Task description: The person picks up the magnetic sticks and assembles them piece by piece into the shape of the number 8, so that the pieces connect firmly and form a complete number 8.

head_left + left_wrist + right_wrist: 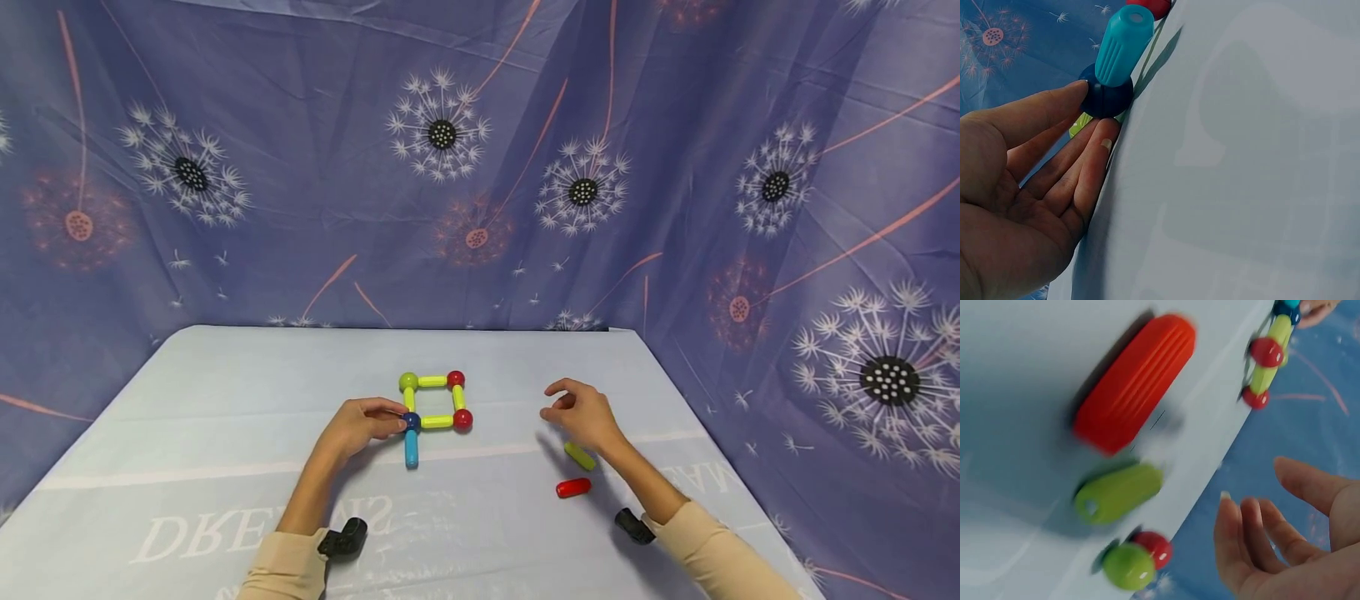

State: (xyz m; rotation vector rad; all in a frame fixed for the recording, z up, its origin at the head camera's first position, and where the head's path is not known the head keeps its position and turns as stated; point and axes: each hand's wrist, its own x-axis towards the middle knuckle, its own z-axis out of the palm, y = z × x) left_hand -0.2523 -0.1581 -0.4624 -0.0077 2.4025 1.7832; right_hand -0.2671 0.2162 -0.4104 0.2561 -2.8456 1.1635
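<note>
Blue ball (412,422), lower centre of the head view, sits pinched by the left hand (362,428), apparently to steady the yellow-rod square (437,422); lower right, the right hand (588,415), fingers parted and empty, hangs near a green rod (580,456) and red rod (573,488).

Head pic bright, soft shadows; L-wrist dim; R-wrist red rod (1136,384) blurry.

Head view forward-down, wrist views close
</note>
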